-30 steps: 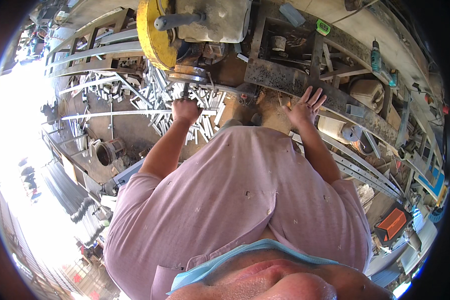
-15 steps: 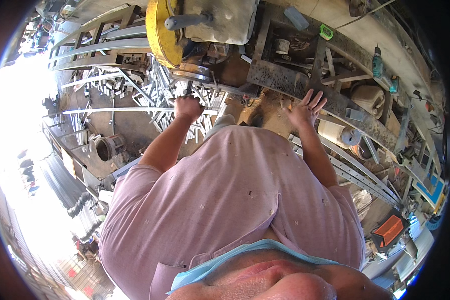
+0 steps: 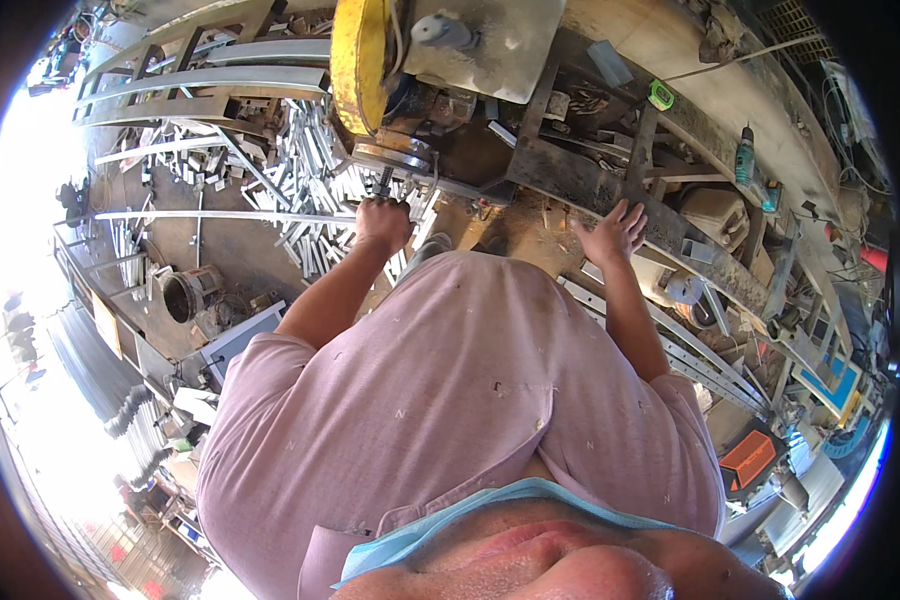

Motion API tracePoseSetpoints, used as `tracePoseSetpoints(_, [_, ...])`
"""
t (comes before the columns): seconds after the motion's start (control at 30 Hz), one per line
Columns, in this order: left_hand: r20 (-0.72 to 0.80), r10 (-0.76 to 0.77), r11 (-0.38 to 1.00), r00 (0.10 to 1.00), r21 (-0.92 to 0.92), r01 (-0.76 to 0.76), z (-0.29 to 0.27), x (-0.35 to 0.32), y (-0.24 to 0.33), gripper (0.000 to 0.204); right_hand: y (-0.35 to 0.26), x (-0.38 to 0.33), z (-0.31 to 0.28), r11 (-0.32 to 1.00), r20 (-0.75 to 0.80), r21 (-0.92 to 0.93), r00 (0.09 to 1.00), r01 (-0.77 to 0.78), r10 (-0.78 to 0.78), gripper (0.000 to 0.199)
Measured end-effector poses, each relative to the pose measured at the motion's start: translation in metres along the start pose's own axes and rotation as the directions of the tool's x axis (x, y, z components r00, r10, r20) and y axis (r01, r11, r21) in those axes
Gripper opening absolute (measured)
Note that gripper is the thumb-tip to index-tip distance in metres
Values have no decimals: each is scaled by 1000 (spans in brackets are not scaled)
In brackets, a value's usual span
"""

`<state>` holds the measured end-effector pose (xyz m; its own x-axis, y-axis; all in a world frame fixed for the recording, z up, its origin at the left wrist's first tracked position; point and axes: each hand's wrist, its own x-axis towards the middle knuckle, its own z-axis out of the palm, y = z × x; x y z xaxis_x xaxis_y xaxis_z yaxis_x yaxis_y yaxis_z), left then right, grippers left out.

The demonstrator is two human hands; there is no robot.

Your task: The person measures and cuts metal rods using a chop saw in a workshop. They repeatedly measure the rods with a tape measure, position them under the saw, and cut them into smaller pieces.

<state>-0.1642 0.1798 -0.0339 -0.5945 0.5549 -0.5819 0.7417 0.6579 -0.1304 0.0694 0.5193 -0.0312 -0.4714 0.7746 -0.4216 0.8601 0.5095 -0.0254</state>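
Observation:
My left hand [image 3: 381,224] is closed at the end of a threaded clamp screw [image 3: 385,182], its fingers wrapped round what looks like the screw's handle, mostly hidden by the fist. Just beyond stands a cut-off saw with a yellow blade guard [image 3: 358,65] and a grey handle [image 3: 442,33]. A long thin metal bar [image 3: 220,215] runs from the left up to my left hand. My right hand [image 3: 613,236] rests open at the near edge of a dark steel bench frame [image 3: 570,180], holding nothing.
Many short cut metal pieces [image 3: 315,150] lie heaped beneath and left of the saw. A green tape measure [image 3: 660,95] and a teal drill [image 3: 745,158] lie on the far right. A bucket [image 3: 188,293] lies at left; long perforated bars [image 3: 685,360] lean below my right hand.
The whole view has shifted a little, with the saw now further right. My left fist stays at the clamp screw. My right hand's fingers have drawn closer together at the bench edge.

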Motion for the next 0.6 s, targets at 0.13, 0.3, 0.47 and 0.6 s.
tracePoseSetpoints(0.13, [-25, 41, 999, 999, -21, -42, 5, 1, -3, 35, -26, 6, -5, 951, -138, 111, 952, 288, -272, 103])
tracePoseSetpoints(0.3, [20, 77, 995, 997, -68, -75, -1, -1, -4, 32, -90, 24, -9, 560, -287, 715, 906, 419, -312, 50])
tracePoseSetpoints(0.47, [34, 103, 990, 994, -100, -99, 0, -1, -6, 31, -155, 64, -29, 325, -197, 890, 913, 319, -357, 42])
tracePoseSetpoints(0.6, [69, 141, 985, 988, -108, -133, -4, 0, -9, 41, -204, 94, -39, 263, -127, 941, 941, 214, -314, 40])
